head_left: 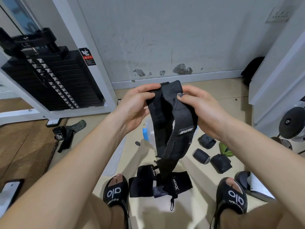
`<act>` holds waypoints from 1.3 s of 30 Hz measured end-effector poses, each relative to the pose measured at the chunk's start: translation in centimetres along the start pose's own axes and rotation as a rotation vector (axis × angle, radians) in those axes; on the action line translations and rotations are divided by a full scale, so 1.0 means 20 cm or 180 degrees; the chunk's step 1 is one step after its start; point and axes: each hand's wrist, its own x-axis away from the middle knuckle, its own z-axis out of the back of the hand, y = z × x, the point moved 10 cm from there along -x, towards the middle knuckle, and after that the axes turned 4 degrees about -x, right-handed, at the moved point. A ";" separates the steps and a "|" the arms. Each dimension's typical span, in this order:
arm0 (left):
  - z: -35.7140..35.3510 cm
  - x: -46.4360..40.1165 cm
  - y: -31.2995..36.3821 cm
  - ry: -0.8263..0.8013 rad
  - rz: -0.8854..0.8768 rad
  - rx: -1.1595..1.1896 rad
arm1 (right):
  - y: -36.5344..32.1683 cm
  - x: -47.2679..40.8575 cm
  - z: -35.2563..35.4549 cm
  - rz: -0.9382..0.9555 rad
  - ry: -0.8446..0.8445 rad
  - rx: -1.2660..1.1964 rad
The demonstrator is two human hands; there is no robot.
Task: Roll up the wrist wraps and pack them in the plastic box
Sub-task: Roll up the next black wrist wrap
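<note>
I hold a long black wrist wrap [177, 134] up at chest height; it hangs folded over, its ends dangling toward the floor. My left hand [137, 104] pinches its top left part and my right hand [203, 109] pinches its top right part. Behind the hanging wrap, a clear plastic box [148, 131] with a blue clip lies on the floor, mostly hidden. Three rolled black wraps [207, 140] [200, 156] [221, 162] lie on the floor at the right. Two unrolled black wraps [143, 180] [179, 182] lie flat between my sandalled feet.
A weight stack machine [54, 80] stands at the left, with black gloves [66, 136] on a brown mat near it. A clear lid [115, 156] lies by my left foot. A phone [9, 190] is at bottom left. A dumbbell [293, 123] and white frame stand right.
</note>
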 end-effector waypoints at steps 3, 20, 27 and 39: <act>-0.04 0.02 0.00 -0.0101 0.0005 -0.0065 | 0.03 0.01 -0.03 -0.0010 -0.0066 0.0090; -0.06 0.02 0.04 -0.0086 -0.0309 0.0045 | 0.09 0.00 0.00 -0.0060 0.0433 0.0236; -0.08 0.05 0.03 -0.0060 -0.0260 -0.0161 | 0.09 0.00 0.02 -0.0025 0.0567 0.0586; -0.09 0.03 0.01 -0.0017 -0.0073 0.0200 | -0.03 0.05 -0.09 0.0610 0.0225 0.0832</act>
